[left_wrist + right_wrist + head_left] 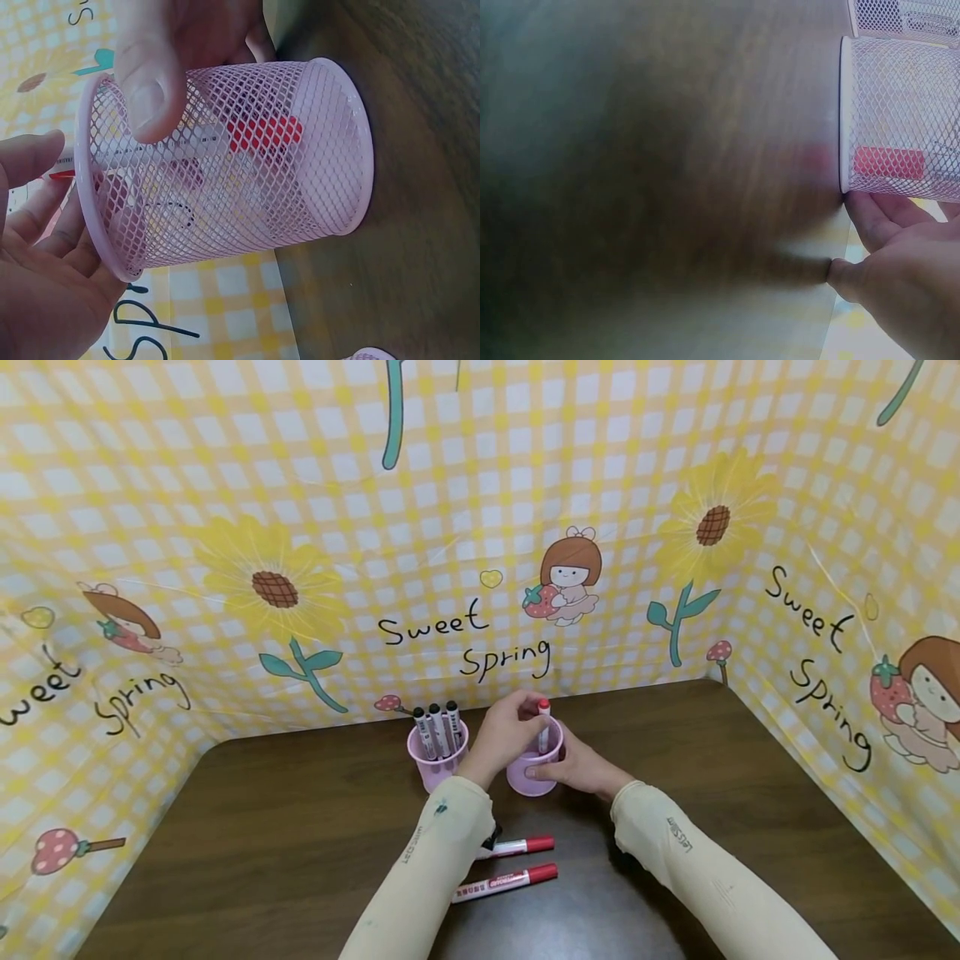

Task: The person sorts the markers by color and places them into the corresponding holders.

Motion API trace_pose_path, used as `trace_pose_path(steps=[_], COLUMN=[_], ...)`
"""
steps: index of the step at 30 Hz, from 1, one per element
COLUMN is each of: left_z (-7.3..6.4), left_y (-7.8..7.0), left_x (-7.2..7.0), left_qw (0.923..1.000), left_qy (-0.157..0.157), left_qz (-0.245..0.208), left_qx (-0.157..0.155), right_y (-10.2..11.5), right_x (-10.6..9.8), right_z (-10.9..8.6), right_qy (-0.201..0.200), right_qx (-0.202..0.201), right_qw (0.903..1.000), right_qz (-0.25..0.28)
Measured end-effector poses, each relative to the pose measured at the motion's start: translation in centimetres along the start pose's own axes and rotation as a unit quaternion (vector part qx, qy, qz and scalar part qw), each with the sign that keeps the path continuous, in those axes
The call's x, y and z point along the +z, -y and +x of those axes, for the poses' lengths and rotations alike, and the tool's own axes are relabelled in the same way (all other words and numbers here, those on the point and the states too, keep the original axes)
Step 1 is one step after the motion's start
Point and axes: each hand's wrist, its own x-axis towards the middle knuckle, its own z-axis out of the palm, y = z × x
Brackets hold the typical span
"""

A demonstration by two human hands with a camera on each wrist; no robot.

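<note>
A pink mesh pen holder (534, 787) stands on the table with a red-capped marker (543, 735) upright in it. My left hand (512, 732) is over its rim, with thumb and fingertips pinching the marker's upper end. Through the mesh in the left wrist view, the marker's red cap (264, 133) shows low inside. My right hand (585, 766) grips the holder from the right, its thumb across the front and the other fingers mostly hidden behind. In the right wrist view, fingers of the right hand (907, 255) lie along the holder's side near its base.
To the left stands another pink mesh pen holder (438, 774) with several black-capped markers (437, 731). Two red-capped markers (517, 878) lie on the table in front, partly behind the left sleeve (427, 868). A yellow checked cloth (337, 568) hangs around the brown table (300, 843).
</note>
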Motion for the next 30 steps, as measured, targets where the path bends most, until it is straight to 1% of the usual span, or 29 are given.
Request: trace_pose_path(steps=[10,17,23,30], left_z=[-0.13,-0.08,0.10,0.44], left_y=[-0.22,-0.59,-0.80,-0.59], left_x=[-0.16,-0.19,-0.08,0.10], left_qw=[0.9998,0.9998,0.9997,0.9998], left_qy=[-0.003,0.003,0.003,0.006], left_qz=[-0.019,-0.018,-0.025,-0.016], left_qx=[0.001,-0.003,-0.003,-0.006], right_y=[0.17,-0.02,-0.07,-0.20], right_x=[0.02,-0.12,-0.14,-0.05], right_z=[-0.09,0.06,0.00,0.18], right_qy=[-0.001,-0.001,-0.005,0.006], right_qx=[-0.002,0.017,0.012,-0.009], right_qw=[1.0000,0.9998,0.9999,0.9999], right_qz=[-0.006,-0.011,-0.008,0.001])
